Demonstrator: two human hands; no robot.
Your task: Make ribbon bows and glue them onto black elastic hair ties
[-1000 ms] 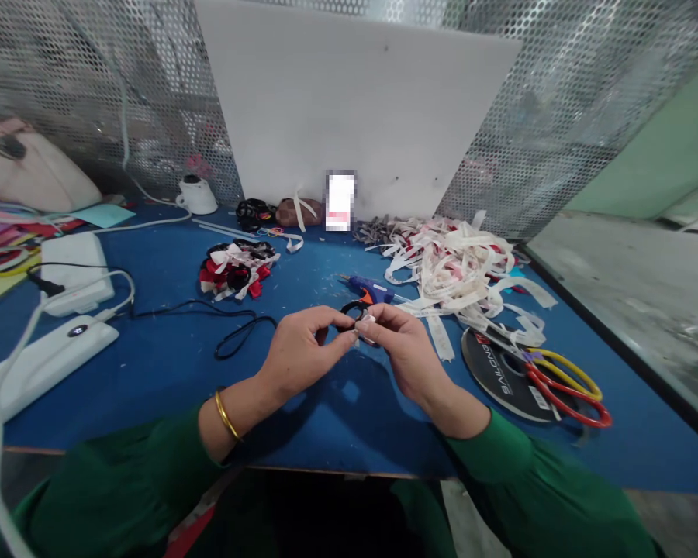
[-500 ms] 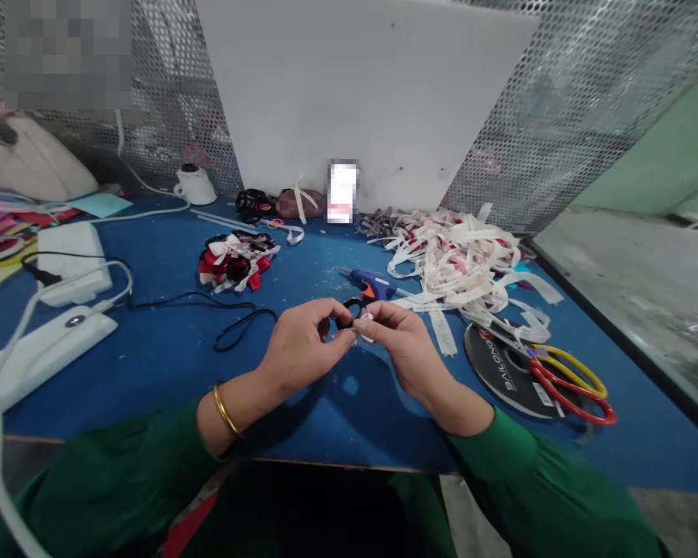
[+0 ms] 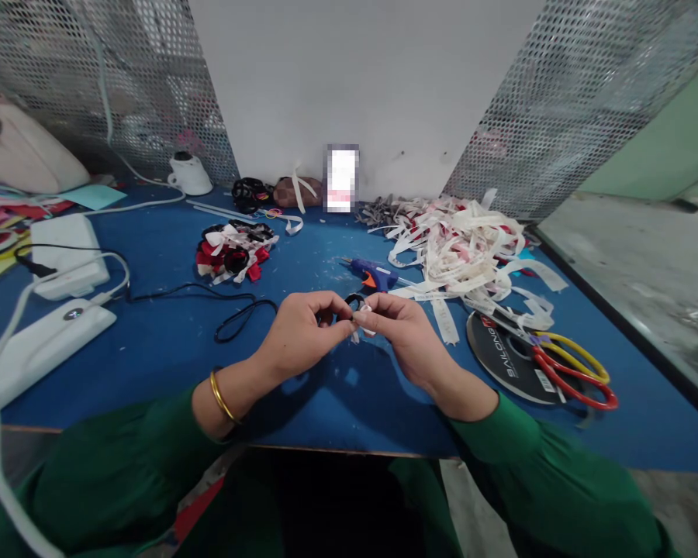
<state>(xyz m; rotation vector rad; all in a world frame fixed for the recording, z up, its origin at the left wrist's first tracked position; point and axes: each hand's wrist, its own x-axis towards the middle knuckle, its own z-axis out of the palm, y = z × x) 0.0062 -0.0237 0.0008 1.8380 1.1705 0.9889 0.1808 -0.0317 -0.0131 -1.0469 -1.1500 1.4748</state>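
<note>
Above the blue table, my left hand (image 3: 308, 329) and my right hand (image 3: 410, 333) meet fingertip to fingertip. Between them is a black hair tie (image 3: 354, 299) with a small white ribbon bow (image 3: 368, 319) against it. My left thumb and fingers are closed at the black band. My right fingers pinch the white ribbon; the exact grip is partly hidden. Just beyond the hands lies a blue glue gun (image 3: 372, 273) with an orange trigger. A heap of finished-looking hair ties with red, white and black bows (image 3: 236, 252) sits at the left back.
A pile of white ribbon strips (image 3: 459, 248) spreads at the right back. Red and yellow-handled scissors (image 3: 575, 372) lie on a black reel (image 3: 494, 356). A power strip (image 3: 46, 349), cables and a white mug (image 3: 190, 174) stand left. A lit phone (image 3: 342, 180) leans against the white board.
The camera view has tilted slightly, so everything sits a little higher. My hands stay together; around the black hair tie the fingers have shifted slightly, and more white ribbon shows below them.
</note>
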